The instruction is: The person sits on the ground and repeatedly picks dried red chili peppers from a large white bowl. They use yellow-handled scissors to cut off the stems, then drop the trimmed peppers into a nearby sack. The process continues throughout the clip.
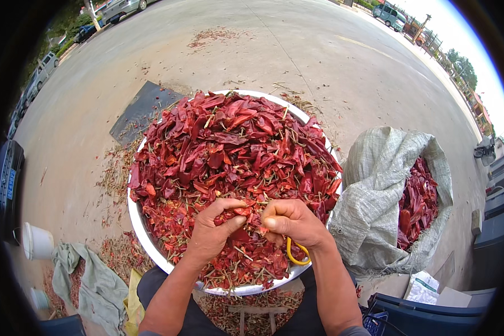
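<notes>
A wide white basin [144, 235] stands before me, heaped with dried red chili peppers [235, 138]. Whole pods make up the far side of the heap; smaller torn pieces and stems lie nearer me. Over the near part, my left hand [218, 224] pinches a red pepper piece [240, 211] between thumb and fingers. Close by on its right, my right hand [292, 222] is curled closed, thumb against the forefinger. A yellow loop handle [292, 254] juts out beneath it, apparently from a tool in the palm, whose working end is hidden. A red scrap shows by the right fingertips.
An open woven sack [369, 189] of red peppers stands to the right. On the left are a white bucket [38, 241], a greenish cloth sack [90, 281] and a dark flat sheet [140, 111]. Stem litter surrounds the basin. Dark blue bins [424, 321] stand at lower right.
</notes>
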The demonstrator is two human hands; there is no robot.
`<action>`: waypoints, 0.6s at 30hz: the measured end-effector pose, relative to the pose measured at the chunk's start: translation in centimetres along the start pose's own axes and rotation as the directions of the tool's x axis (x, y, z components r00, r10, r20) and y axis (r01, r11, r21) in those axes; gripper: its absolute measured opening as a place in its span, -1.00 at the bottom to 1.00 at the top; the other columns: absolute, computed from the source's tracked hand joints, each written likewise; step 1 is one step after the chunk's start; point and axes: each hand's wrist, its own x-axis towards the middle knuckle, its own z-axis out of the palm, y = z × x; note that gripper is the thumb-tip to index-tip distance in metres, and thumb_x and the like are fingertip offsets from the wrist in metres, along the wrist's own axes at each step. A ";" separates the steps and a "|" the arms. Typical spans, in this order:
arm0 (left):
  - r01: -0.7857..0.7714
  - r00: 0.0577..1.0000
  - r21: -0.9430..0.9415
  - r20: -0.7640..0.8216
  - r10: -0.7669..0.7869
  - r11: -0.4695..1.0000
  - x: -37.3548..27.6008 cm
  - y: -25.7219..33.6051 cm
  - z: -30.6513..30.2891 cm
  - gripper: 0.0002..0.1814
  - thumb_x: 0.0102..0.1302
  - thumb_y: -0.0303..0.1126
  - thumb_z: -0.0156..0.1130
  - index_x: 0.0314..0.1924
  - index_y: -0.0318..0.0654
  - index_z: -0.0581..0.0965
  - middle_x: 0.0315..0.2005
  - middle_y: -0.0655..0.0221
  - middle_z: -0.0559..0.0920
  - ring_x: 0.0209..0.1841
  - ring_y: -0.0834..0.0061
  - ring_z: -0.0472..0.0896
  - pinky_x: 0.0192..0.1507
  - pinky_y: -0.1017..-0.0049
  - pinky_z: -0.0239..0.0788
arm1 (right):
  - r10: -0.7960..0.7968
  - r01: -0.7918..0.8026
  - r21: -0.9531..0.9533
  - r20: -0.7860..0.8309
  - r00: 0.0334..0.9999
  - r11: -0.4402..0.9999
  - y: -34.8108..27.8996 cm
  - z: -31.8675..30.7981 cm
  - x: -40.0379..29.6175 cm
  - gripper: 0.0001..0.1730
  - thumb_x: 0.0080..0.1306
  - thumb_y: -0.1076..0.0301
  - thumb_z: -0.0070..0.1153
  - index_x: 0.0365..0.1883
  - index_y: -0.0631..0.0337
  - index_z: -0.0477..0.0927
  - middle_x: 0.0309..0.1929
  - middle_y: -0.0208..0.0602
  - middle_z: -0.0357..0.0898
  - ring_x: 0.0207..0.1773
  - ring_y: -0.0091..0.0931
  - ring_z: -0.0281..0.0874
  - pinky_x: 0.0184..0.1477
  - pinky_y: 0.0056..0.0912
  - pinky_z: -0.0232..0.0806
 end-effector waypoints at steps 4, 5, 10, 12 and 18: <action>0.017 0.994 -0.095 -0.105 -0.027 0.995 0.2 0.6 -0.8 -0.79 0.28 -0.38 0.44 -0.13 -0.26 0.66 -0.20 0.46 0.65 -0.07 0.60 0.54 0.09 0.51 0.34 | 0.089 -0.029 -0.642 0.061 0.994 0.767 0.2 0.6 0.1 -0.60 0.31 0.11 0.38 -0.04 0.22 0.70 -0.28 -0.22 0.74 -0.22 -0.53 0.66 -0.12 -0.41 0.48; 0.057 0.994 -0.129 -0.089 -0.069 0.990 0.2 0.5 -1.0 -0.80 0.28 -0.35 0.46 -0.17 -0.25 0.65 -0.24 0.48 0.63 -0.12 0.63 0.53 0.03 0.53 0.35 | -0.104 -0.096 -0.798 -0.195 0.975 0.596 1.3 -0.2 0.3 -0.66 0.32 0.15 0.33 -0.03 0.14 0.70 -0.27 -0.14 0.70 -0.22 -0.39 0.69 -0.16 -0.29 0.49; 0.037 0.997 0.145 -0.079 -0.025 0.989 0.4 -0.5 -1.1 -0.71 0.24 -0.24 0.47 -0.40 -0.28 0.57 -0.30 0.44 0.63 -0.18 0.60 0.55 -0.04 0.49 0.37 | -0.425 -0.652 -0.758 -0.592 0.685 0.006 2.2 -4.7 0.4 -0.65 0.35 0.09 0.22 -0.02 0.05 0.50 -0.28 -0.08 0.63 -0.25 -0.12 0.69 -0.23 0.01 0.50; -0.057 0.997 0.150 -0.044 0.064 0.987 0.6 -0.3 -0.7 -0.74 0.22 -0.29 0.45 -0.43 -0.30 0.56 -0.25 0.36 0.68 -0.11 0.55 0.58 0.01 0.44 0.38 | -0.268 -0.663 -0.748 -0.640 0.720 0.007 2.0 -5.5 1.2 -0.65 0.34 0.11 0.23 -0.03 0.06 0.50 -0.25 -0.04 0.66 -0.21 -0.09 0.69 -0.22 0.02 0.50; 0.120 0.993 0.255 -0.017 -0.120 0.959 0.4 1.0 -0.4 -0.84 0.18 -0.40 0.41 -0.33 -0.35 0.64 -0.21 0.26 0.73 -0.12 0.44 0.67 -0.02 0.45 0.44 | -0.236 -0.558 -0.760 -0.641 0.731 0.334 0.4 -3.5 1.9 -0.58 0.30 0.24 0.25 0.08 0.19 0.53 -0.24 -0.06 0.69 -0.14 -0.16 0.69 -0.06 -0.10 0.46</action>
